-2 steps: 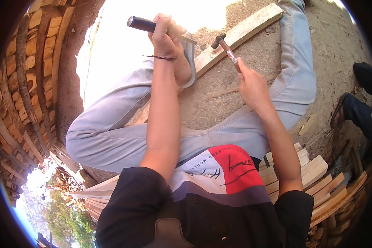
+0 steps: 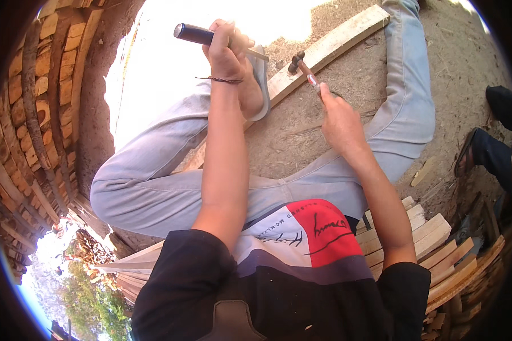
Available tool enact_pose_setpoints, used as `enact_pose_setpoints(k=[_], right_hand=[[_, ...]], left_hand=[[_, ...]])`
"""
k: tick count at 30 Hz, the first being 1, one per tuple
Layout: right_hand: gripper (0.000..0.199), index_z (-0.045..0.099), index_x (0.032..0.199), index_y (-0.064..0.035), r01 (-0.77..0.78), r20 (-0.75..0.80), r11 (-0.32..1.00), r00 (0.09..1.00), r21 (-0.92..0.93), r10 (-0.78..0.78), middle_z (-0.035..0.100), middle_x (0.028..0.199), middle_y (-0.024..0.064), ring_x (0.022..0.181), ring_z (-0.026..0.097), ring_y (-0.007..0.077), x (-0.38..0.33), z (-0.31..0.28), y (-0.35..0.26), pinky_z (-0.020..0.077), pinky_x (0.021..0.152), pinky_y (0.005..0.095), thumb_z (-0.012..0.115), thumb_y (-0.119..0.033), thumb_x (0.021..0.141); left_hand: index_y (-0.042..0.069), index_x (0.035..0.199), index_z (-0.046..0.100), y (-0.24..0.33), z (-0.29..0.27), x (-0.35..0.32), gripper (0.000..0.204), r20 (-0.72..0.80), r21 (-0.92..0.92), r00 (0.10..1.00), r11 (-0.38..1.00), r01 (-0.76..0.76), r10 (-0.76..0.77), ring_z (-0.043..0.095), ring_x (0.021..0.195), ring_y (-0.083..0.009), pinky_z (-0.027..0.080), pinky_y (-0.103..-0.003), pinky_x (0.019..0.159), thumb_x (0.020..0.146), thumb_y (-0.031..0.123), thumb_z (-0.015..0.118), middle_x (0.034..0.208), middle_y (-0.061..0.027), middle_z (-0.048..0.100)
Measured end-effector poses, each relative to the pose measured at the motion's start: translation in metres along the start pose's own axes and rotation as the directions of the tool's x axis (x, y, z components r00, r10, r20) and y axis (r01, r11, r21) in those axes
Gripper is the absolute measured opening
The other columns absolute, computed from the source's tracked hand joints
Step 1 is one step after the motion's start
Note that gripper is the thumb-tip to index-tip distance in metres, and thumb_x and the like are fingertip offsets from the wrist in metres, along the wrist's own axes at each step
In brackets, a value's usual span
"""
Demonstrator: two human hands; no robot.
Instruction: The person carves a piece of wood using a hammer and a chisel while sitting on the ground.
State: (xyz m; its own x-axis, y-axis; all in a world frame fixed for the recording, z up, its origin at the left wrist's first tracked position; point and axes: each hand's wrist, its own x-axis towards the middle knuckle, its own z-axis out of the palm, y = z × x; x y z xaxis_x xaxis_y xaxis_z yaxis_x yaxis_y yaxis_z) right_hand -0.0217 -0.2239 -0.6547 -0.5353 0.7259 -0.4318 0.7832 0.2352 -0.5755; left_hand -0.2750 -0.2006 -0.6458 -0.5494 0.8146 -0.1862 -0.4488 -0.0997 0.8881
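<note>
In my left hand (image 2: pixel 226 54), fingers wrapped round it, is a chisel (image 2: pixel 193 34) with a dark blue handle and a metal end cap. The handle's capped end points left; the blade comes out at the right of the fist. My right hand (image 2: pixel 342 125) is closed on the wooden handle of a small hammer (image 2: pixel 309 75), its dark metal head up in front of a long pale wooden beam (image 2: pixel 347 42). Whether the head touches the beam I cannot tell. The beam lies slantwise on the ground, running between my legs, near my sandalled left foot (image 2: pixel 250 99).
Cut timber pieces (image 2: pixel 432 230) are stacked behind me at the right. A wall of piled wood (image 2: pixel 40 85) stands on the left. At the right edge is another person's sandalled foot (image 2: pixel 465 159). A wood scrap (image 2: pixel 424 171) lies on the dirt.
My right hand and the hammer have shifted slightly left, toward the chisel. My left hand and the chisel have barely moved. The beam stays where it was.
</note>
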Motion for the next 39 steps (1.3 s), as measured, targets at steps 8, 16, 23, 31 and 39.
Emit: enact_pose_setpoints(k=[8, 16, 23, 31, 39], right_hand=[[0.031, 0.058, 0.120, -0.0104, -0.006, 0.178, 0.993, 0.984, -0.117, 0.027, 0.066, 0.094, 0.0209, 0.089, 0.063, 0.0416, -0.015, -0.064, -0.002, 0.0486, 0.078, 0.0509, 0.052, -0.014, 0.090], [0.031, 0.064, 0.114, -0.0157, 0.419, 0.553, 0.710, 0.831, -0.566, -0.050, 0.067, 0.108, 0.0099, 0.103, 0.062, 0.0277, 0.043, -0.046, -0.024, 0.0480, 0.085, 0.0479, 0.063, -0.029, 0.086], [0.063, 0.042, 0.140, -0.0180, 0.508, 0.375, 0.324, 0.840, -0.798, -0.393, 0.051, 0.130, 0.0026, 0.125, 0.044, 0.0194, 0.124, -0.017, -0.012, 0.0363, 0.099, 0.0517, 0.068, -0.017, 0.083], [0.021, 0.058, 0.101, -0.0132, 0.587, 0.409, 0.274, 0.763, -0.762, -0.500, 0.055, 0.101, 0.0006, 0.102, 0.054, 0.0163, 0.131, -0.023, 0.002, 0.0438, 0.085, 0.0458, 0.063, -0.011, 0.081], [0.041, 0.054, 0.114, -0.0156, 0.490, 0.227, 0.361, 0.789, -0.794, -0.570, 0.053, 0.110, -0.0010, 0.105, 0.053, 0.0158, 0.139, -0.004, 0.022, 0.0424, 0.081, 0.0388, 0.066, -0.005, 0.077]], left_hand=[[0.017, 0.066, 0.043, 0.015, -0.016, -0.009, 0.025, -0.174, -0.059, 0.985, 0.998, -0.001, -0.009, 0.026, 0.044, -0.0108, 0.038, -0.034, 0.062, 0.085, 0.024, 0.057, 0.046, 0.0031, 0.028], [0.014, 0.068, 0.051, 0.128, 0.060, 0.027, 0.026, 0.176, 0.480, 0.981, 0.864, -0.154, 0.077, 0.042, 0.046, -0.0068, 0.034, -0.026, 0.044, 0.087, 0.029, 0.062, 0.054, 0.0047, 0.042], [-0.001, 0.092, 0.066, 0.174, 0.051, 0.034, 0.024, 0.328, 0.830, 0.944, 0.489, -0.268, -0.039, 0.058, 0.067, -0.0092, 0.046, -0.026, 0.059, 0.082, 0.020, 0.065, 0.074, -0.0024, 0.063], [0.001, 0.090, 0.066, 0.156, -0.004, 0.004, 0.028, 0.106, 0.873, 0.988, 0.487, -0.038, -0.113, 0.058, 0.065, -0.0114, 0.046, -0.028, 0.058, 0.083, 0.028, 0.065, 0.070, -0.0029, 0.061], [0.005, 0.076, 0.063, 0.134, -0.005, 0.022, 0.025, -0.051, 0.768, 0.993, 0.631, 0.110, -0.110, 0.048, 0.050, -0.0075, 0.038, -0.025, 0.045, 0.083, 0.029, 0.065, 0.059, 0.0019, 0.052]])
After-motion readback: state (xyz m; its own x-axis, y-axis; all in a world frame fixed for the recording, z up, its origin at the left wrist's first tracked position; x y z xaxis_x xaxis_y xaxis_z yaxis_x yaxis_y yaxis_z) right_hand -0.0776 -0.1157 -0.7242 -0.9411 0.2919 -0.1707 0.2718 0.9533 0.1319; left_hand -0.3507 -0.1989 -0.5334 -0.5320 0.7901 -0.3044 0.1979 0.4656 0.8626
